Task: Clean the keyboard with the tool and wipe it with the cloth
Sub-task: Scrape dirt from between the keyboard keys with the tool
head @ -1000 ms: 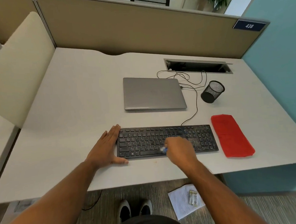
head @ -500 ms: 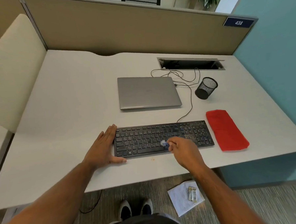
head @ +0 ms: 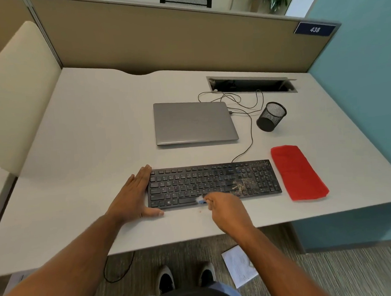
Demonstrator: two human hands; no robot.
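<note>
A black keyboard (head: 214, 183) lies near the desk's front edge, with pale crumbs scattered over its right-middle keys. My right hand (head: 229, 209) grips a small blue-and-white brush (head: 200, 200) whose tip touches the keyboard's bottom row by the space bar. My left hand (head: 133, 196) lies flat with straight fingers against the keyboard's left end, thumb along its front edge. A folded red cloth (head: 297, 172) lies on the desk just right of the keyboard.
A closed grey laptop (head: 194, 123) sits behind the keyboard, with a black mesh cup (head: 271, 116) and loose cables (head: 244, 104) to its right. A cable slot (head: 252, 85) opens at the desk's back. Paper (head: 239, 265) lies on the floor by my feet.
My right hand has drawn the brush leftward and toward the keyboard's front edge. My left hand has kept its place against the keyboard's left end.
</note>
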